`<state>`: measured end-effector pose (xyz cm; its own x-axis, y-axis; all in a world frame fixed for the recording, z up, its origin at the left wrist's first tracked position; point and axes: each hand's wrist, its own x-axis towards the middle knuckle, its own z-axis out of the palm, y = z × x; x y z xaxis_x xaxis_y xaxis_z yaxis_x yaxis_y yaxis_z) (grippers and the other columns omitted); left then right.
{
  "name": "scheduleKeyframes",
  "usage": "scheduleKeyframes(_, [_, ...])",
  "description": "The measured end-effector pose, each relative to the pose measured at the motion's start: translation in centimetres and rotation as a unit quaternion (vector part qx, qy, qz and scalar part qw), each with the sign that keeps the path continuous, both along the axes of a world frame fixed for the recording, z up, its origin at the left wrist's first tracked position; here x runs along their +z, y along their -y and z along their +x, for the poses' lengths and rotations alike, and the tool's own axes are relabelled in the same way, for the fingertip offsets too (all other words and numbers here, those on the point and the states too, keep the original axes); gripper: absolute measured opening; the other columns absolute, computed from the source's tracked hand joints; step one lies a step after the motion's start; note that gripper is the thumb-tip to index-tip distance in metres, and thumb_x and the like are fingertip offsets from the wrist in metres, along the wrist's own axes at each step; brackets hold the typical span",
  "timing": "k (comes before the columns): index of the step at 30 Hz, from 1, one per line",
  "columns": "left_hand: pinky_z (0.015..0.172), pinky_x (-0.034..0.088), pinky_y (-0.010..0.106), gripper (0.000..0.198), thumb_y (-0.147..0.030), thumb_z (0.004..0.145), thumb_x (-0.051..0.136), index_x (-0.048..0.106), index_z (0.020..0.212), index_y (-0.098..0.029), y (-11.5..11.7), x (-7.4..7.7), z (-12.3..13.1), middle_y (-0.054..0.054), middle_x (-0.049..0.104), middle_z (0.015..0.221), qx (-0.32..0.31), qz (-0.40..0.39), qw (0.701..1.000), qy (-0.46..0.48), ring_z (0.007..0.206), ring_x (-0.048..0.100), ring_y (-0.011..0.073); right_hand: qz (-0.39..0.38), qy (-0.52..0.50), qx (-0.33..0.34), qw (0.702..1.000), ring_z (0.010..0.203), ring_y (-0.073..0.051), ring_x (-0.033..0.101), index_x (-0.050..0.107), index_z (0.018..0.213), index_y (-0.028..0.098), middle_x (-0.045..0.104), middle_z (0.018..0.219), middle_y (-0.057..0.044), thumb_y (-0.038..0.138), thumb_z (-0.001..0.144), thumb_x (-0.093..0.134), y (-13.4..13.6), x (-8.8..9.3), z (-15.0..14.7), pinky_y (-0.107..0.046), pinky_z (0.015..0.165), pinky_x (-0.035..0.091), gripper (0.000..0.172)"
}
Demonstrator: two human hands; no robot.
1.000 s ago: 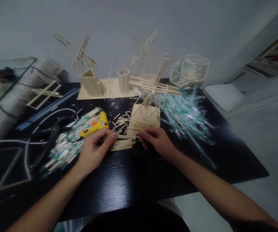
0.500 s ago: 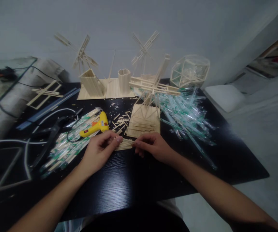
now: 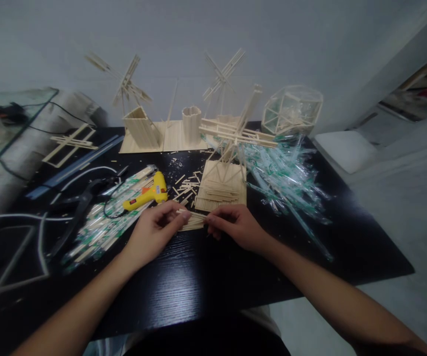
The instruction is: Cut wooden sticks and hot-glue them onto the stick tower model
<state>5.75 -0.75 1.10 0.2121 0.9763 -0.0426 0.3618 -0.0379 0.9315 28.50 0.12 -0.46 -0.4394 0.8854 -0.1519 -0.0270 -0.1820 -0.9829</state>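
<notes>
A thin wooden stick (image 3: 197, 214) spans the gap between my two hands. My left hand (image 3: 156, 228) pinches its left end between thumb and fingers. At the other end, the closed fingers of my right hand (image 3: 240, 228) hold it. Right below lies a small pile of similar sticks (image 3: 193, 223), partly covered by my left fingers. Just beyond my right hand is a square stick base (image 3: 223, 170) carrying a windmill model (image 3: 236, 136) and a stack of cut sticks (image 3: 218, 191). A yellow glue gun (image 3: 147, 192) lies beyond my left hand.
Packaged sticks (image 3: 109, 222) lie under the glue gun, beside a black clamp (image 3: 81, 207) and white cable. Plastic wrappers (image 3: 287, 168) cover the right side. Stick models, including a triangular tower (image 3: 142, 128) and round tower (image 3: 191, 126), stand at the back. Offcuts (image 3: 187, 187) litter the middle.
The stick between my hands now shows more clearly, raised slightly above the pile at its left end. Both hands stay in nearly the same place.
</notes>
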Motion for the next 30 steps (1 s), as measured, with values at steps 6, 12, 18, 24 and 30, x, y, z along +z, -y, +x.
scheduleKeyframes(6, [0.052,0.041,0.021,0.033,-0.049,0.09,0.068,0.07,0.086,-0.017,0.1,-0.2,-0.2,-0.002,0.059,0.063,-0.004,-0.007,1.0,0.007,0.055,0.052,0.0108,0.003,0.005,0.008,1.0,0.056,-0.009,0.061,0.074,0.078,0.015,0.071,0.067,-0.001,0.053,0.083,0.078,0.0,0.1,0.1,-0.022,0.057,0.052,0.039])
scheduleKeyframes(12, [0.054,0.043,0.022,0.031,-0.048,0.091,0.067,0.071,0.086,-0.018,0.2,0.1,0.1,-0.001,0.063,0.067,-0.021,-0.005,0.999,0.024,0.059,0.056,0.012,0.019,0.008,0.006,1.0,0.056,-0.01,0.061,0.074,0.079,0.016,0.071,0.067,-0.001,0.05,0.086,0.076,0.1,-0.1,0.2,-0.023,0.056,0.052,0.035])
scheduleKeyframes(18, [0.05,0.041,0.022,0.03,-0.047,0.086,0.072,0.072,0.084,-0.017,0.4,0.1,0.3,-0.001,0.063,0.06,-0.023,-0.021,0.999,0.013,0.051,0.055,0.0114,0.037,0.015,0.011,0.999,0.056,-0.01,0.061,0.075,0.081,0.016,0.071,0.067,-0.002,0.047,0.088,0.075,0.3,-0.2,0.1,-0.022,0.056,0.05,0.032])
scheduleKeyframes(24, [0.051,0.046,0.021,0.025,-0.042,0.084,0.074,0.074,0.084,-0.017,0.3,0.2,0.4,0.0,0.066,0.061,-0.017,-0.019,0.999,0.039,0.053,0.059,0.0116,0.041,0.022,0.007,0.999,0.057,-0.011,0.061,0.075,0.082,0.016,0.071,0.068,-0.001,0.047,0.088,0.075,0.4,-0.2,0.1,-0.023,0.057,0.051,0.031])
scheduleKeyframes(30, [0.048,0.048,0.019,0.024,-0.04,0.081,0.078,0.077,0.081,-0.016,0.7,0.3,0.9,0.002,0.071,0.066,-0.019,-0.022,0.999,0.043,0.05,0.061,0.0106,0.05,0.026,0.025,0.998,0.057,-0.011,0.061,0.076,0.083,0.015,0.071,0.068,-0.002,0.047,0.088,0.074,0.5,-0.2,0.1,-0.023,0.057,0.05,0.032])
